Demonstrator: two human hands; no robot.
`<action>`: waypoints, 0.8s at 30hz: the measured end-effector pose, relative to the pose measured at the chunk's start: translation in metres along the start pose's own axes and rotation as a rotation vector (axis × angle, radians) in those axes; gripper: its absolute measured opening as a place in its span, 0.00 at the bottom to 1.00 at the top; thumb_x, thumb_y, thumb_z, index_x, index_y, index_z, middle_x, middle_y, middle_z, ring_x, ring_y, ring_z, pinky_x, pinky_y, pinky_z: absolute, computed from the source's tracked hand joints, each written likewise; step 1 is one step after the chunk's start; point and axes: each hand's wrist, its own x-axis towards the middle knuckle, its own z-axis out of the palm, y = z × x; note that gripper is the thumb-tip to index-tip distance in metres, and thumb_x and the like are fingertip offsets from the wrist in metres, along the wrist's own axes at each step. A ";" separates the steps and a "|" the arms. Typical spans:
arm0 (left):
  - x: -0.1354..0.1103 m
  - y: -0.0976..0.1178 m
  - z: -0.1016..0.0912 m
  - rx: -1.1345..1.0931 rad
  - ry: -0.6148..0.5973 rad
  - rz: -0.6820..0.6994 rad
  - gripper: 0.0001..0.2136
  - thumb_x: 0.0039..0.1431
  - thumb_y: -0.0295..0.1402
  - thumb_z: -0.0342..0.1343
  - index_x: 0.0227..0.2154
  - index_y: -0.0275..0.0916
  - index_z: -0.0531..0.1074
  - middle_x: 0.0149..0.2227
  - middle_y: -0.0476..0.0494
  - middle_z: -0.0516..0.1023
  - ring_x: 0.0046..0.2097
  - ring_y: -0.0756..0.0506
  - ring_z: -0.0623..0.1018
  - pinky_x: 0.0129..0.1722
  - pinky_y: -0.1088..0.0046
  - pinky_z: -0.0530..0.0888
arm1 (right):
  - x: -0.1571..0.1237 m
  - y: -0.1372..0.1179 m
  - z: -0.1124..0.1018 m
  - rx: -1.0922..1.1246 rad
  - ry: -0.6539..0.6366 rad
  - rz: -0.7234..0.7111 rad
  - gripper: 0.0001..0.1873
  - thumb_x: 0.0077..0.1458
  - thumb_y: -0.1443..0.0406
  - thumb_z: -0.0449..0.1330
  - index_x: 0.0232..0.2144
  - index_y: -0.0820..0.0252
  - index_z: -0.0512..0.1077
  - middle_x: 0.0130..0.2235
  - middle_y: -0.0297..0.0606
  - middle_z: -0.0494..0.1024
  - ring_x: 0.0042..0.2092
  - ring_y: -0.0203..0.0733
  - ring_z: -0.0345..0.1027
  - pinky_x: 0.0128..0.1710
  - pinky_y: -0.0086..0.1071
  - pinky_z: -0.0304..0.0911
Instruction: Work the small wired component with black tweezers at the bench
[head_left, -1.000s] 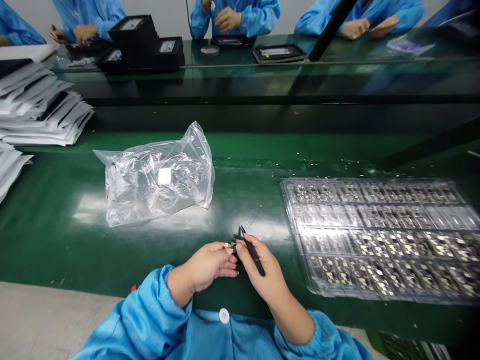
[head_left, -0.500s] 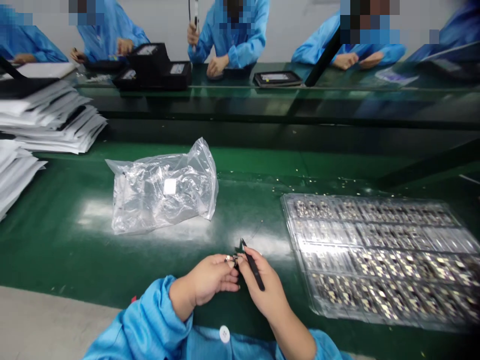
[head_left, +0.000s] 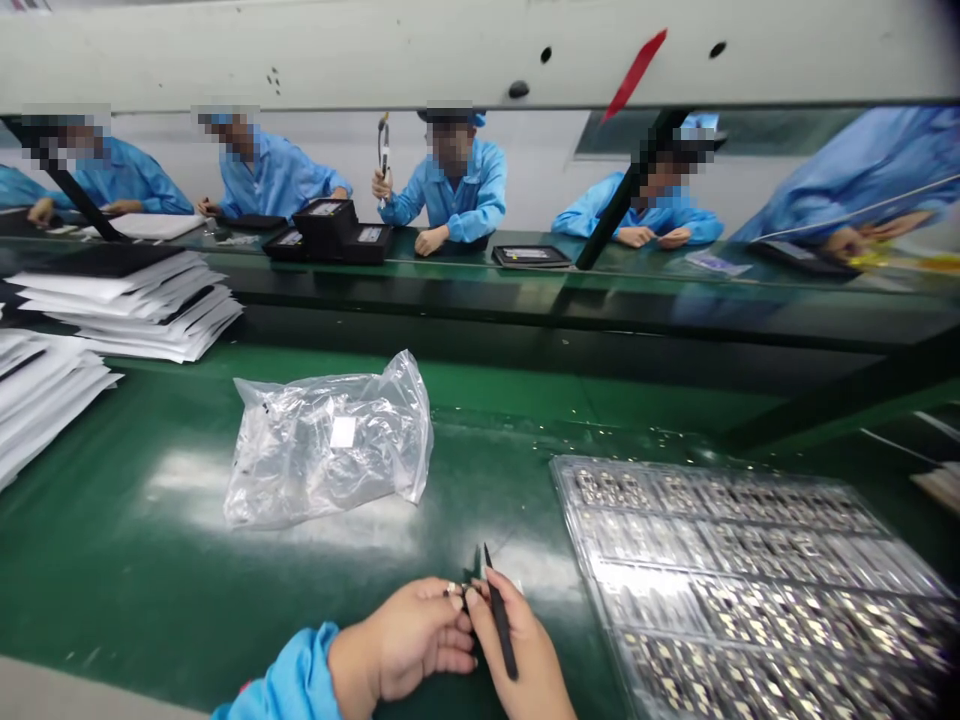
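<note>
My left hand [head_left: 409, 640] is closed, pinching a tiny metallic component [head_left: 454, 590] at its fingertips. My right hand [head_left: 525, 655] touches it from the right, fingers closed around black tweezers [head_left: 497, 620] whose tips point up and away over the green bench [head_left: 112, 560]. Both hands sit low at the near edge, close to my body. A clear plastic tray [head_left: 750, 590] filled with several rows of small components lies just right of my right hand.
A crumpled clear plastic bag [head_left: 330, 440] with a white label lies ahead left. Stacks of white sheets [head_left: 127, 300] sit far left. Several people in blue coats work across the far bench, with black boxes [head_left: 330, 230] before them.
The camera has tilted upward, so the hands, bag and tray sit lower in view and the people opposite show more fully. The hands keep the same grip.
</note>
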 end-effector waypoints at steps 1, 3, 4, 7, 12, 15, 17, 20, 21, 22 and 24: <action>0.000 0.000 0.000 -0.003 0.002 0.005 0.13 0.45 0.38 0.59 0.29 0.35 0.66 0.26 0.46 0.70 0.27 0.51 0.71 0.33 0.72 0.65 | 0.001 0.000 0.000 -0.008 -0.004 0.000 0.20 0.53 0.55 0.52 0.44 0.63 0.67 0.40 0.44 0.76 0.41 0.45 0.71 0.40 0.32 0.68; 0.001 -0.001 0.000 -0.008 0.011 0.005 0.13 0.45 0.38 0.59 0.29 0.35 0.66 0.25 0.46 0.69 0.27 0.51 0.71 0.32 0.72 0.65 | 0.001 0.001 0.000 -0.015 -0.019 -0.002 0.20 0.53 0.55 0.52 0.44 0.63 0.67 0.40 0.44 0.76 0.41 0.45 0.71 0.41 0.32 0.68; 0.001 -0.001 0.000 -0.008 0.012 0.003 0.13 0.45 0.38 0.59 0.29 0.34 0.66 0.25 0.46 0.69 0.26 0.51 0.71 0.32 0.72 0.64 | 0.002 0.001 0.000 -0.014 -0.025 -0.001 0.20 0.53 0.55 0.52 0.44 0.63 0.67 0.40 0.44 0.76 0.41 0.45 0.71 0.41 0.32 0.68; 0.001 -0.002 -0.001 -0.012 0.004 0.008 0.13 0.45 0.38 0.59 0.29 0.34 0.66 0.26 0.46 0.69 0.27 0.51 0.71 0.33 0.72 0.65 | 0.001 0.003 -0.001 -0.005 -0.035 0.010 0.20 0.53 0.55 0.52 0.44 0.62 0.68 0.40 0.44 0.76 0.42 0.45 0.70 0.41 0.31 0.68; 0.003 -0.003 -0.004 -0.024 -0.015 0.018 0.12 0.48 0.38 0.58 0.30 0.35 0.67 0.26 0.46 0.69 0.27 0.51 0.71 0.32 0.72 0.65 | -0.002 0.008 -0.002 -0.012 -0.046 0.004 0.20 0.54 0.55 0.53 0.43 0.61 0.68 0.42 0.42 0.75 0.44 0.44 0.69 0.42 0.28 0.66; 0.003 -0.003 -0.005 -0.048 -0.026 0.018 0.12 0.48 0.38 0.57 0.30 0.34 0.67 0.27 0.46 0.69 0.27 0.51 0.71 0.32 0.72 0.65 | -0.002 0.011 -0.002 -0.012 -0.049 -0.005 0.20 0.54 0.54 0.53 0.43 0.61 0.68 0.43 0.42 0.75 0.45 0.44 0.69 0.42 0.26 0.66; 0.003 -0.003 -0.004 -0.061 -0.019 0.011 0.12 0.49 0.38 0.57 0.30 0.34 0.66 0.27 0.46 0.69 0.27 0.51 0.71 0.32 0.72 0.66 | -0.001 0.012 -0.002 -0.014 -0.064 -0.020 0.20 0.54 0.55 0.52 0.44 0.62 0.68 0.43 0.42 0.75 0.45 0.43 0.68 0.42 0.25 0.65; 0.001 -0.003 -0.003 -0.069 0.005 0.000 0.12 0.50 0.38 0.56 0.30 0.34 0.66 0.27 0.46 0.69 0.27 0.51 0.71 0.32 0.72 0.66 | 0.000 0.014 -0.001 -0.042 -0.059 -0.044 0.20 0.55 0.55 0.52 0.44 0.62 0.68 0.44 0.41 0.74 0.46 0.43 0.68 0.42 0.24 0.65; 0.001 -0.003 -0.003 -0.070 0.009 -0.002 0.12 0.50 0.38 0.56 0.30 0.34 0.66 0.27 0.45 0.69 0.27 0.51 0.72 0.32 0.72 0.66 | 0.000 0.015 -0.001 -0.055 -0.055 -0.050 0.20 0.55 0.55 0.52 0.44 0.62 0.68 0.44 0.41 0.74 0.45 0.42 0.68 0.42 0.24 0.65; 0.001 -0.003 -0.004 -0.072 0.010 -0.003 0.11 0.51 0.38 0.55 0.30 0.34 0.66 0.27 0.45 0.70 0.27 0.51 0.72 0.32 0.71 0.66 | 0.000 0.017 -0.001 -0.069 -0.051 -0.056 0.20 0.55 0.55 0.51 0.44 0.61 0.68 0.43 0.40 0.75 0.45 0.42 0.68 0.42 0.23 0.65; 0.002 -0.004 -0.005 -0.077 0.008 -0.004 0.11 0.52 0.38 0.54 0.31 0.34 0.65 0.28 0.44 0.70 0.28 0.50 0.72 0.33 0.71 0.66 | 0.000 0.018 0.000 -0.093 -0.042 -0.073 0.20 0.55 0.55 0.51 0.44 0.61 0.69 0.43 0.40 0.75 0.44 0.41 0.69 0.41 0.23 0.66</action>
